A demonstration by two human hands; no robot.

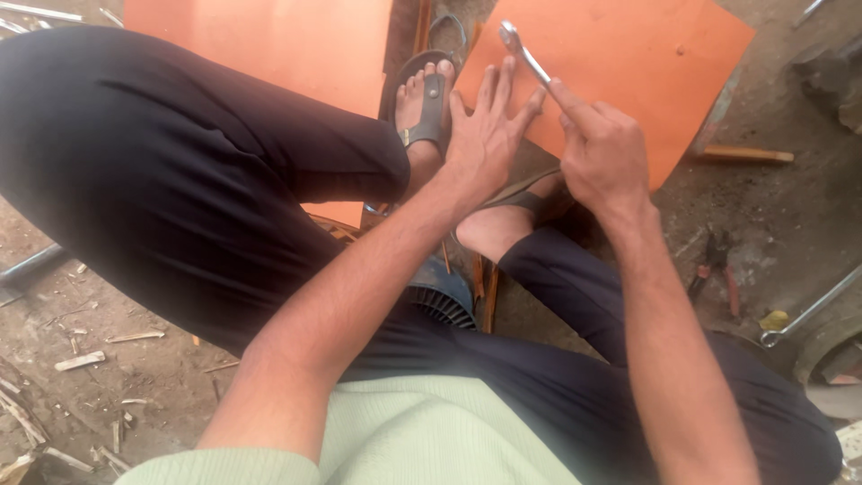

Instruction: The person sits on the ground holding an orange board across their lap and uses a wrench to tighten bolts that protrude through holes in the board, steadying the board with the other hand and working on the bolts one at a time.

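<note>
My right hand (603,148) is closed around a small metal spanner (523,53), its ring end pointing up and left over an orange sheet (646,63). My left hand (489,126) lies flat with fingers spread on the near left edge of that sheet, just left of the spanner. I sit low with knees bent; my sandalled left foot (424,103) rests between two orange sheets, and my right foot (503,220) sits under my hands.
A second orange sheet (269,45) lies at the upper left. Red-handled pliers (716,265) and a long metal wrench (808,313) lie on the dirt at right. A dark ribbed round part (442,304) sits between my legs. Wood chips litter the ground at left.
</note>
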